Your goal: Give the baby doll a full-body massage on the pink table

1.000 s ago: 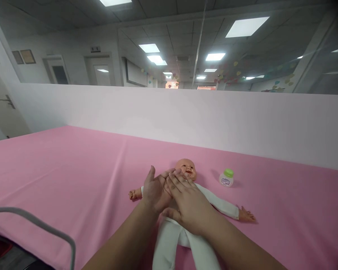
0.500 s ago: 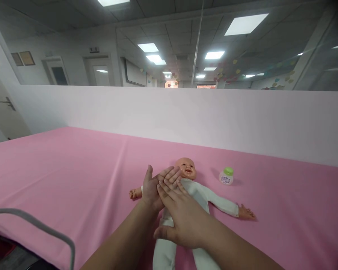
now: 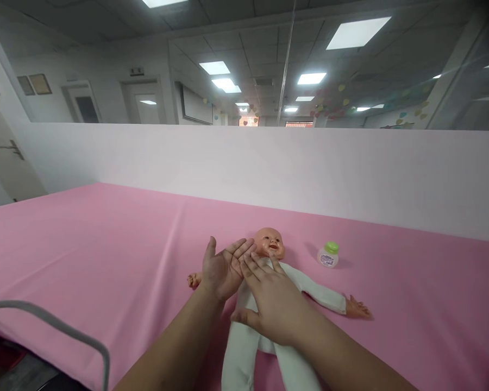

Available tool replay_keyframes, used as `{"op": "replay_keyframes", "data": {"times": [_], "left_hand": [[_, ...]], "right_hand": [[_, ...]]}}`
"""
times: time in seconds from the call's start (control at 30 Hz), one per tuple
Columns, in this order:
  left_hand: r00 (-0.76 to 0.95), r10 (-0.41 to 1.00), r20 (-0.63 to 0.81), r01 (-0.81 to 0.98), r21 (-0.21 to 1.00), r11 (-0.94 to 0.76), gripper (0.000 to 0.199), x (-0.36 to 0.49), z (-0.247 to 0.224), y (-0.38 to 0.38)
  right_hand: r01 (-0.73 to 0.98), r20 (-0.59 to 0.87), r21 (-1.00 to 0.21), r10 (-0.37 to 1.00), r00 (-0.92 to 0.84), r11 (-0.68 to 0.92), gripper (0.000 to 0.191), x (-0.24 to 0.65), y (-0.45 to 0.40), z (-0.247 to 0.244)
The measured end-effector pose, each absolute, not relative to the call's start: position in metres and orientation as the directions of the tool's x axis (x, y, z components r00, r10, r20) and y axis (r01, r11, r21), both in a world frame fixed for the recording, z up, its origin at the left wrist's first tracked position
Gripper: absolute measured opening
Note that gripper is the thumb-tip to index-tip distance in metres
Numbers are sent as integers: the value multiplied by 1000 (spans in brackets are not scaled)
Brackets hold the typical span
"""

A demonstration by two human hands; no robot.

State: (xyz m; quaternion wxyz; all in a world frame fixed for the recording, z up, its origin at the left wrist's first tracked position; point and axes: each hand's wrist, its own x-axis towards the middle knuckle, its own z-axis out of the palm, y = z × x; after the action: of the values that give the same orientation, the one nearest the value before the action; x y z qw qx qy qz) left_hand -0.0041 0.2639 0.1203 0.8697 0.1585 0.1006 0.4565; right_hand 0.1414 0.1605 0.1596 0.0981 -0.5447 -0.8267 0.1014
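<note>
A baby doll (image 3: 265, 345) in a white bodysuit lies on its back, arms spread, on the pink sheet (image 3: 106, 244). Over its chest and one arm I hold both hands. My left hand (image 3: 224, 271) is palm up with fingers stretched out and thumb apart, holding nothing. Beside it, my right hand (image 3: 271, 293) faces palm down, fingers extended, its fingertips close to the left fingers; whether they touch, I cannot tell. Part of the doll's torso is hidden behind my hands. Right of the doll's head stands a small clear bottle (image 3: 328, 257) with a green cap.
A white low wall (image 3: 244, 163) with glass above it runs behind the padded surface. At the lower left a grey curved rail (image 3: 57, 325) stands near the front edge. A door with a handle (image 3: 13, 149) is at the far left.
My hands have drawn apart: the left has shifted slightly left, the right a little to the right and up, so the right fingers no longer lie across the left palm. Doll and bottle stay put.
</note>
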Motion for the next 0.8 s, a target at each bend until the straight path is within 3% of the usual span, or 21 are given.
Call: {"op": "replay_keyframes", "data": {"times": [0.27,0.57,0.8], "left_hand": [[584,810,-49,-735,392,553,96,1,114,261],[755,654,38,-628,328,706,95,26,110,236],[594,803,-44,-735,376,564,99,1,127,251]], "right_hand": [[767,73,-387,846,-528,512,95,130,144,165],[881,91,-285,925,-368,379,94,144,167,151],[909,78,-259,945,-319,328,95,143,162,158]]}}
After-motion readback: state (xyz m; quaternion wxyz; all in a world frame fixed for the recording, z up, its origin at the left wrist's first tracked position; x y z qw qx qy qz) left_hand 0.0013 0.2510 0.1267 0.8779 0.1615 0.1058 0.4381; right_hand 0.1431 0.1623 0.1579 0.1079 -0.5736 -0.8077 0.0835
